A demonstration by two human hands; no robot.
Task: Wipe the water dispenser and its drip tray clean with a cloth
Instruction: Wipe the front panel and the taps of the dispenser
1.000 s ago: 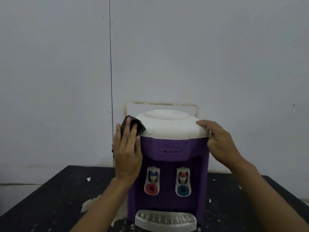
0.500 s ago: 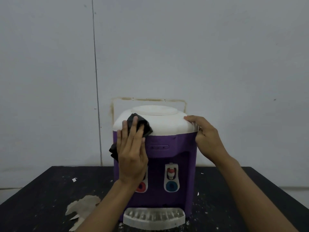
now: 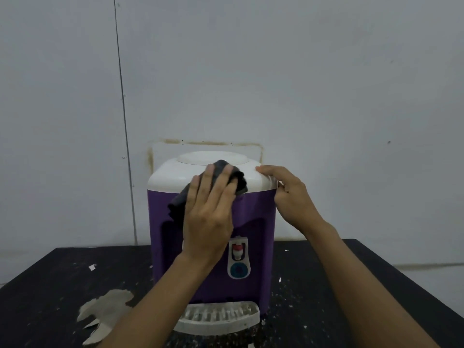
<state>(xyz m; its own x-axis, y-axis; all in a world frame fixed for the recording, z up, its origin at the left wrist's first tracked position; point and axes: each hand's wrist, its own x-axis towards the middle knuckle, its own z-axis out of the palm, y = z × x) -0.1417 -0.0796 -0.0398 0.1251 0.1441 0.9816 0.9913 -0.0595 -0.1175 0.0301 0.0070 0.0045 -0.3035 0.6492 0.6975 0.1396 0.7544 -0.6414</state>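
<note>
**1. tabletop** (image 3: pixel 50 285): dark, flecked w/ pale bits. Pale torn patch (image 3: pixel 105 312) near its front-left edge; not part of the job.

**2. L hand** (image 3: pixel 209 212): CHANGED. A sec ago I had it at the dispenser's top-left corner. It's now slid right, to the front centre of the white top (image 3: pixel 170 174). Fingers straight and flat, pressing the cloth down; nothing pinched. Forearm comes up from the tabletop's front edge, across the purple front.

**3. cloth** (image 3: pixel 239 180): dark grey, bunched under the L fingers on the top's front rim. A tail hangs down over the purple front.

**4. water dispenser** (image 3: pixel 258 234): purple body, centre of tabletop, toward the back edge, near the wall (image 3: pixel 326 84). Right tap (image 3: pixel 239 257) in view.

**5. drip tray** (image 3: pixel 221 320): white, slotted, at the dispenser's foot, toward the front edge. Cloth not on it.

**6. R hand** (image 3: pixel 292 197): NO CHANGE. On the top's right corner, fingers laid loosely over the rim, thumb on the side. It braces and grips nothing.

**Reading:** rim pass runs L to R, approx. halfway. Body and tray not yet wiped, I judge.
</note>
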